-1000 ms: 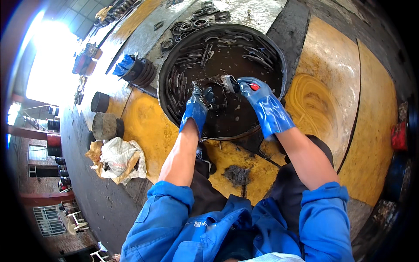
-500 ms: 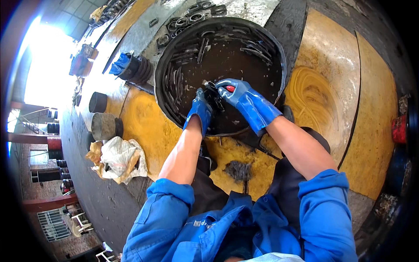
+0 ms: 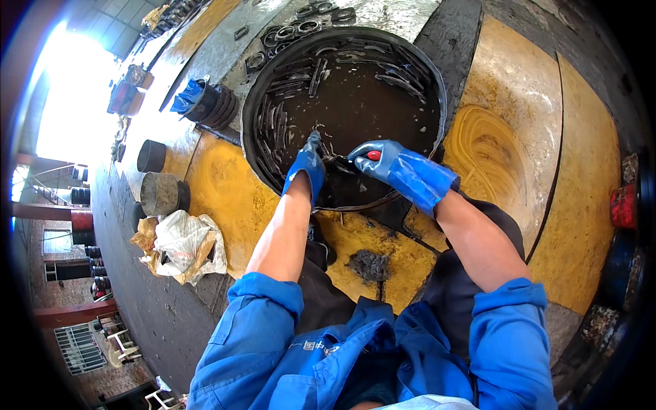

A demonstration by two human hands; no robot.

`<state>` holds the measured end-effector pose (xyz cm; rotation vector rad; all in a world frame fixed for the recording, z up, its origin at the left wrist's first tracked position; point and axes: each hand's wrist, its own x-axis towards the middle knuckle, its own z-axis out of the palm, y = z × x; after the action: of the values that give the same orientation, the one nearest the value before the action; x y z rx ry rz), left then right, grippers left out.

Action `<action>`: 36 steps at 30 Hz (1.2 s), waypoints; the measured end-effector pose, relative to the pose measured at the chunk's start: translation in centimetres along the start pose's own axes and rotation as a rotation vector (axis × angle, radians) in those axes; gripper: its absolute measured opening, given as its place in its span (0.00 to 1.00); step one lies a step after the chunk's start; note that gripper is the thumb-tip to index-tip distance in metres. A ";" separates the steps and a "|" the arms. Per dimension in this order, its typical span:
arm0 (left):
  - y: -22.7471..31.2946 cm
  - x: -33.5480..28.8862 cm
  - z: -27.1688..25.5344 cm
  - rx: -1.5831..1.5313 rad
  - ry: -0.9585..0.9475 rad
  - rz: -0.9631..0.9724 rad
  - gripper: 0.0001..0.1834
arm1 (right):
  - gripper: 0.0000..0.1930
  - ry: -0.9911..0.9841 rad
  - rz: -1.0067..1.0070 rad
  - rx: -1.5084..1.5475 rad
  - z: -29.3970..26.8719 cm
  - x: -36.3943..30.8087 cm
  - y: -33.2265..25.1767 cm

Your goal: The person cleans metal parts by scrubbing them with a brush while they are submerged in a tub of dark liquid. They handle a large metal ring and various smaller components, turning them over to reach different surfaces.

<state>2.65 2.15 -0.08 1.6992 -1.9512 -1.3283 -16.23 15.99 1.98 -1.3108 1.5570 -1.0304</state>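
Both of my hands wear blue rubber gloves over a wide round basin (image 3: 444,113) of murky brown liquid. My right hand (image 3: 403,171) is closed around a red-handled tool (image 3: 374,156); its working end is too small and dark to tell. At the basin's near left side, my left hand (image 3: 307,167) grips a wet black piece (image 3: 336,162), its shape partly hidden by the glove. The tool's front end lies close to that piece. Black curved strips (image 3: 275,130) rest along the basin's left inner wall, and more dark strips (image 3: 403,78) lie at the far right inside.
Black square ring parts (image 3: 309,27) lie beyond the basin. To the left stand a dark bucket with blue material (image 3: 198,101), a grey metal can (image 3: 160,193) and a white plastic sack (image 3: 184,242). A grey fibrous clump (image 3: 369,265) lies between my feet on yellow sheeting.
My right hand has moved right and slightly down with the red-handled tool, away from my left hand. My left hand has shifted slightly left. The black piece sits lower between them.
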 end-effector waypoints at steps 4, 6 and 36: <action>0.6 0.8 1.3 -0.314 -0.131 -0.241 0.28 | 0.12 -0.010 0.097 -0.082 -1.7 0.5 -0.8; 0.9 0.9 1.6 -0.286 -0.156 -0.161 0.25 | 0.12 0.020 0.242 -0.010 -2.7 0.7 -0.3; 2.3 1.9 1.4 0.992 -0.244 0.370 0.42 | 0.13 0.004 0.270 -0.305 -2.8 0.6 -1.8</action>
<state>-0.44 0.90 0.16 1.3515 -3.1858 -0.4280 -18.35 15.40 4.54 -1.2514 1.8887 -0.6458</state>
